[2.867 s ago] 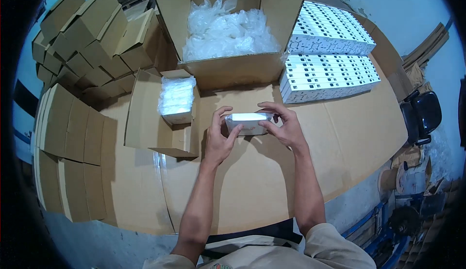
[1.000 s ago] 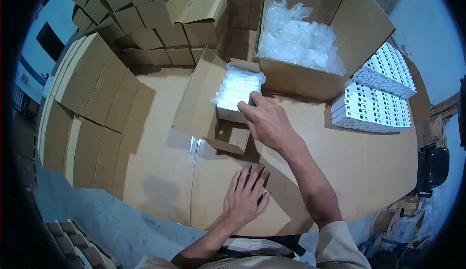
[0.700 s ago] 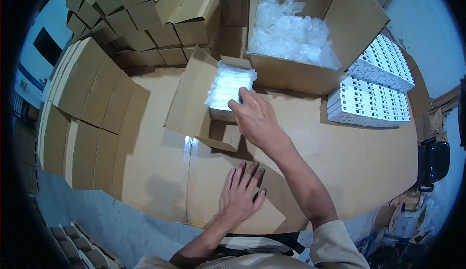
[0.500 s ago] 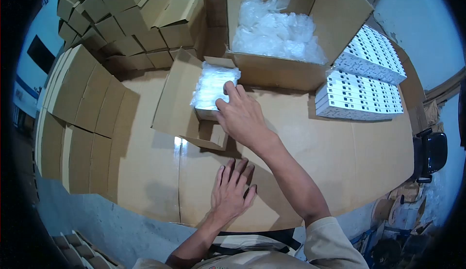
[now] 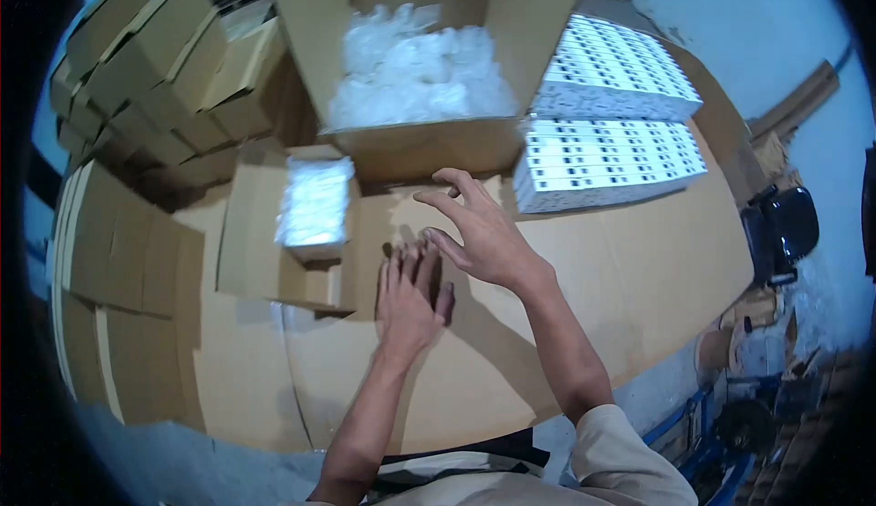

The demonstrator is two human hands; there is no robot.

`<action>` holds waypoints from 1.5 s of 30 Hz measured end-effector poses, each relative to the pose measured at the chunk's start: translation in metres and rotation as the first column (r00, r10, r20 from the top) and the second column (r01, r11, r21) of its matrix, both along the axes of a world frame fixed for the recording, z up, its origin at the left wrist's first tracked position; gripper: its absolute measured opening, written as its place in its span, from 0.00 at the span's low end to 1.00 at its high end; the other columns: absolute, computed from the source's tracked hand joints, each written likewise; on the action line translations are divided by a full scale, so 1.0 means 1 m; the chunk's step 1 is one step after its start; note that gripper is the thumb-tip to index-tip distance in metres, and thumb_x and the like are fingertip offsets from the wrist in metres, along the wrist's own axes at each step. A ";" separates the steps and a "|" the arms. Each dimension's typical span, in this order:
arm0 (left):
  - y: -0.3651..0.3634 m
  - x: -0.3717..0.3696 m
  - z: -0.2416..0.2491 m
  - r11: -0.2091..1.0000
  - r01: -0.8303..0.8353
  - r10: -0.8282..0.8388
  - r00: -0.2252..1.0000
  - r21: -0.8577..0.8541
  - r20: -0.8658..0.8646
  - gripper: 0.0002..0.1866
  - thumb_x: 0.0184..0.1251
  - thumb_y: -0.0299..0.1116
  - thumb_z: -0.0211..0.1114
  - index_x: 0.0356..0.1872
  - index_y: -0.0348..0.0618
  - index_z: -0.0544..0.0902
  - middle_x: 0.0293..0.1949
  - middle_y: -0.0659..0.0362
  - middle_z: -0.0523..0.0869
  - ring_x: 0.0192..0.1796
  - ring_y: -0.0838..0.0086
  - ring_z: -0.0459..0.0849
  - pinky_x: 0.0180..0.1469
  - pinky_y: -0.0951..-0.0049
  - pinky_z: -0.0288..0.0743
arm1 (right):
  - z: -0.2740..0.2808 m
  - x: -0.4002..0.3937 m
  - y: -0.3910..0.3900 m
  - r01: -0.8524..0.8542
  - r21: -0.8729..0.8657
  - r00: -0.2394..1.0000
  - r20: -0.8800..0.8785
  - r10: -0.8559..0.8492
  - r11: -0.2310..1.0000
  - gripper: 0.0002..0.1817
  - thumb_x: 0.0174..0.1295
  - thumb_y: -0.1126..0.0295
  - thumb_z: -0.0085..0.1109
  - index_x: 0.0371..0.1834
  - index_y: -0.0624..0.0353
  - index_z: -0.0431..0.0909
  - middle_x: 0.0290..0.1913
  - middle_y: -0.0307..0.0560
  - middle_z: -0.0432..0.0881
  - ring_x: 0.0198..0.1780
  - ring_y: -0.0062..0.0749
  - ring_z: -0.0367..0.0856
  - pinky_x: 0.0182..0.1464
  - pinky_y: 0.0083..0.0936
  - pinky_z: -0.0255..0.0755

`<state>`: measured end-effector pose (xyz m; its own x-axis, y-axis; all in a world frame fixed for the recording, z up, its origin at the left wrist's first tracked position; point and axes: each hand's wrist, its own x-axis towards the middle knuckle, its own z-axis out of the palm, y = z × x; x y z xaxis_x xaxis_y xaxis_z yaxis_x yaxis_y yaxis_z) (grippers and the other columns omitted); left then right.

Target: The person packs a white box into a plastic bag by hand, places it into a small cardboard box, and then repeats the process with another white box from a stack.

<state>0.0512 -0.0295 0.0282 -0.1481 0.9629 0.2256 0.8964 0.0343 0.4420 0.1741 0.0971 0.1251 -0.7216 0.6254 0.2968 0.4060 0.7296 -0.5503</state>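
Both of my hands are over the cardboard-covered tabletop, to the right of a small open carton (image 5: 248,255). Inside that carton, a row of white packs in clear plastic (image 5: 315,203) fills the far part, and a gap shows at its near end. My left hand (image 5: 409,298) lies low beside the carton's right wall with its fingers stretched out, holding nothing. Above and to its right, my right hand (image 5: 485,234) hovers with curved, parted fingers and nothing in them. The nearest thing ahead of it is a large open carton (image 5: 429,148) containing crumpled clear plastic bags (image 5: 424,73).
Two stacks of white labelled boxes, a near one (image 5: 611,166) and a far one (image 5: 620,73), stand at the right. Open brown cartons (image 5: 173,77) are piled at the back left. More cartons (image 5: 128,269) line the left edge. A black chair (image 5: 787,223) is beyond the right edge.
My right hand has come off the packs in the small carton and moved right. My left hand has moved forward alongside the carton. The camera view has turned to the right.
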 end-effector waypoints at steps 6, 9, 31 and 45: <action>0.059 -0.006 -0.006 0.999 0.024 -0.026 0.999 0.045 0.041 0.29 0.72 0.40 0.65 0.71 0.42 0.73 0.76 0.51 0.68 0.80 0.50 0.60 0.82 0.47 0.49 | 0.006 0.056 0.032 0.193 0.062 0.976 -0.116 -0.185 0.979 0.22 0.68 0.67 0.67 0.64 0.55 0.77 0.67 0.56 0.71 0.66 0.53 0.74 0.66 0.44 0.72; 0.071 -0.009 -0.009 0.998 0.022 -0.024 0.999 0.057 0.035 0.29 0.72 0.38 0.66 0.71 0.43 0.73 0.77 0.50 0.68 0.81 0.49 0.58 0.83 0.48 0.47 | 0.004 0.076 0.060 0.318 0.130 0.941 -0.162 -0.296 0.939 0.23 0.66 0.71 0.67 0.65 0.55 0.77 0.66 0.57 0.73 0.66 0.55 0.74 0.68 0.45 0.71; 0.067 -0.007 -0.001 0.999 0.032 -0.032 0.999 0.004 -0.016 0.30 0.72 0.40 0.65 0.73 0.45 0.72 0.77 0.51 0.68 0.81 0.50 0.58 0.83 0.47 0.46 | -0.013 0.086 0.156 0.564 0.460 0.807 -0.128 -0.577 0.686 0.28 0.64 0.74 0.60 0.70 0.43 0.76 0.85 0.54 0.52 0.84 0.59 0.50 0.78 0.65 0.50; 0.066 -0.006 0.001 0.999 0.034 -0.034 0.999 0.000 -0.013 0.30 0.72 0.40 0.66 0.72 0.45 0.72 0.77 0.52 0.67 0.82 0.51 0.57 0.84 0.48 0.46 | -0.015 0.100 0.166 0.565 0.499 0.825 -0.338 -0.452 0.658 0.23 0.54 0.83 0.69 0.54 0.53 0.84 0.58 0.48 0.83 0.60 0.51 0.77 0.61 0.42 0.76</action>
<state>0.0448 0.0368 0.0292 -0.1121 0.9674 0.2272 0.9025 0.0034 0.4307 0.2744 0.2630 0.1096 -0.2433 0.5585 0.7930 0.7486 0.6280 -0.2126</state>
